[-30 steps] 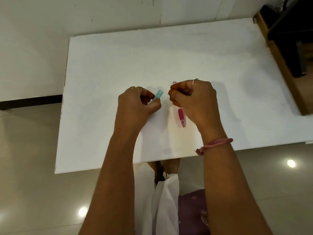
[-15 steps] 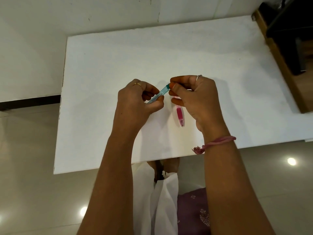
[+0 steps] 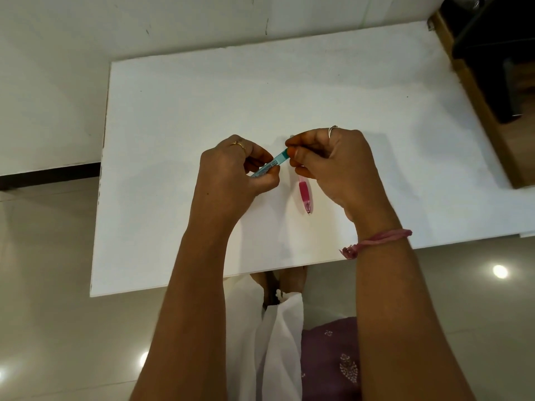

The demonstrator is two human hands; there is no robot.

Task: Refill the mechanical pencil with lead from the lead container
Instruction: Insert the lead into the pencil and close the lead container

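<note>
A slim teal lead container (image 3: 272, 164) is held tilted above the white table (image 3: 173, 125). My left hand (image 3: 234, 175) grips its lower end. The thumb and forefinger of my right hand (image 3: 333, 160) pinch its upper, darker end. A pink mechanical pencil (image 3: 304, 196) lies on the table just under my right hand, tip pointing toward me; its far end is hidden by my fingers.
The white table's near edge (image 3: 202, 280) runs just in front of my wrists. A brown wooden piece of furniture (image 3: 477, 96) stands at the table's right side. A white wall lies beyond, and glossy floor tiles lie to the left and below.
My right hand left the pink pencil on the table and moved to the container's upper end. My left hand lifted the container slightly and tilted it toward the right hand.
</note>
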